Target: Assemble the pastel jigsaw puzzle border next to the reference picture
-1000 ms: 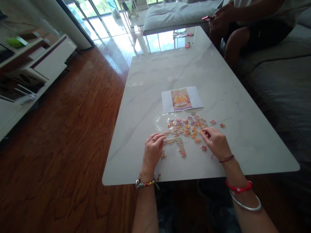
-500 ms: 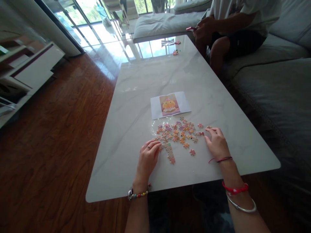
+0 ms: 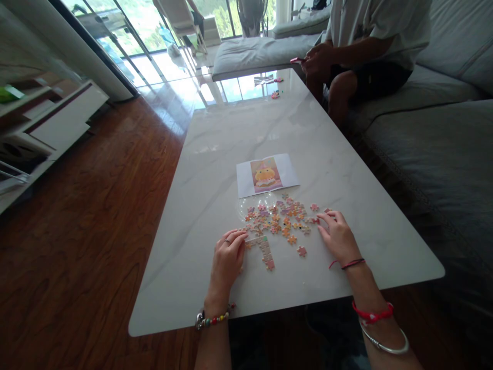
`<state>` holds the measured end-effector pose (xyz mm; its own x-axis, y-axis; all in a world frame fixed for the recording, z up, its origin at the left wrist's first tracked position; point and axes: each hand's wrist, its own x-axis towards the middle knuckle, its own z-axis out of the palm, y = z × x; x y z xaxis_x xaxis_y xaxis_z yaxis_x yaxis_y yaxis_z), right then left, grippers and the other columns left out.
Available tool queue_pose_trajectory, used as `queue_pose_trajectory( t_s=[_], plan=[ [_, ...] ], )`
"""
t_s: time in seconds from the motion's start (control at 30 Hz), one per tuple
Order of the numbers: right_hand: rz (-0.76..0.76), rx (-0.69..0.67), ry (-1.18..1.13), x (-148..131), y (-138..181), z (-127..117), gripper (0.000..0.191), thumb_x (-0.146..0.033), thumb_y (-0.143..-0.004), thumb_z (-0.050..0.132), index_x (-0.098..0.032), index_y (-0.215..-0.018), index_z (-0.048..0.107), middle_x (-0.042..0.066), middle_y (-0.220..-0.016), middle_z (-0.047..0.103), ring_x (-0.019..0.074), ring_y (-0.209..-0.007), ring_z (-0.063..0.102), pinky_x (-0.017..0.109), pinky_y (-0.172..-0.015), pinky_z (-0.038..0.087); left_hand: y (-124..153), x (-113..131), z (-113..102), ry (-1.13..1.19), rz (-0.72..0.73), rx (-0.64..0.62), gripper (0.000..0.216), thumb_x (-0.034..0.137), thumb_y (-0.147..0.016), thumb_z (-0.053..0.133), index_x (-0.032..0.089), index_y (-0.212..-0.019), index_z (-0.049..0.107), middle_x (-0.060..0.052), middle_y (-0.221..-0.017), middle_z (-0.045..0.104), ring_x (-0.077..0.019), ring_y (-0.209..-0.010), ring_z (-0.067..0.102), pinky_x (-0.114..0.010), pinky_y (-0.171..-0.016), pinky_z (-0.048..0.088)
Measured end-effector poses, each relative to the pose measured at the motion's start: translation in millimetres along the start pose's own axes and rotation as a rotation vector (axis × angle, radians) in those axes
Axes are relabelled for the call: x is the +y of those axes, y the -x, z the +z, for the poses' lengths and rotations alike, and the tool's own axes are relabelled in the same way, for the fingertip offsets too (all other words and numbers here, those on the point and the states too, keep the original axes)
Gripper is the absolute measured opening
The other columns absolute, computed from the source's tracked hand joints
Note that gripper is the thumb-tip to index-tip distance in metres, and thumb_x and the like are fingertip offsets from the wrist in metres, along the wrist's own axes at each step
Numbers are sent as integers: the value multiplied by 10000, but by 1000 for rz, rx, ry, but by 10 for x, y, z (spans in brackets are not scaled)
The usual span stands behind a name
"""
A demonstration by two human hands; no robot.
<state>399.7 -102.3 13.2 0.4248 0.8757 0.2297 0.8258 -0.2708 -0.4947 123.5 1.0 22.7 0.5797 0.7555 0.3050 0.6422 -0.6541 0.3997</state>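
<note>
Pinched fingers of my left hand [image 3: 227, 257] rest at the left end of a joined L-shaped strip of jigsaw pieces [image 3: 265, 251]; the small piece at the fingertips is mostly hidden. The strip is pale, with a green corner and a pink lower end. My right hand [image 3: 339, 239] is at the right edge of the loose pile, thumb and forefinger apart beside a red jigsaw piece [image 3: 316, 221]. Loose orange, pink and purple jigsaw pieces [image 3: 287, 218] lie between the hands. One pink jigsaw piece [image 3: 301, 251] lies apart, nearer me.
A folded sheet with a pumpkin-like picture [image 3: 266, 174] lies beyond the pile on the marble-look table [image 3: 215, 169]. Small colourful items [image 3: 275, 95] are at its far end. A person [image 3: 358, 56] sits on the grey sofa [image 3: 435, 139] at right, holding a phone [image 3: 298, 60].
My right fingertips have moved in closer to the red piece. My left hand has shifted slightly left, showing more of the strip's top row. The whole view has tilted up a little.
</note>
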Motion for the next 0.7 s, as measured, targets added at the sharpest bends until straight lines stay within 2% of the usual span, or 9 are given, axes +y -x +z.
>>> queue_pose_trajectory(
  t_s=[0.13, 0.3, 0.47, 0.7],
  plan=[
    [-31, -7, -16, 1, -16, 26, 157, -227, -757, 470, -206, -831, 607, 78, -900, 503, 224, -915, 533, 360, -766, 460, 6, -62, -48, -22, -62, 34, 197, 177, -802, 447, 210, -928, 595, -44, -974, 632, -200, -978, 536, -393, -862, 435],
    [20, 43, -2, 67, -3, 8, 138, -256, -762, 466, -196, -746, 589, 68, -844, 517, 194, -772, 554, 344, -709, 462, 35, -115, -91, -44, -120, 62, 206, 174, -792, 436, 197, -922, 596, -60, -953, 627, -210, -947, 544, -394, -844, 435],
    [54, 81, 7, 72, 3, 15, 151, -256, -763, 462, -185, -805, 589, 74, -841, 519, 188, -739, 543, 339, -685, 463, 59, -175, -105, -49, -126, 64, 204, 177, -796, 431, 185, -921, 592, -71, -961, 615, -212, -943, 539, -393, -841, 434],
    [-23, 139, -24, -82, -21, 107, 217, -242, -776, 447, -183, -928, 591, 95, -922, 508, 207, -853, 526, 367, -755, 461, 45, -239, -106, -41, -126, 89, 198, 182, -798, 436, 185, -921, 592, -71, -959, 613, -212, -945, 539, -401, -853, 431]
  ],
)
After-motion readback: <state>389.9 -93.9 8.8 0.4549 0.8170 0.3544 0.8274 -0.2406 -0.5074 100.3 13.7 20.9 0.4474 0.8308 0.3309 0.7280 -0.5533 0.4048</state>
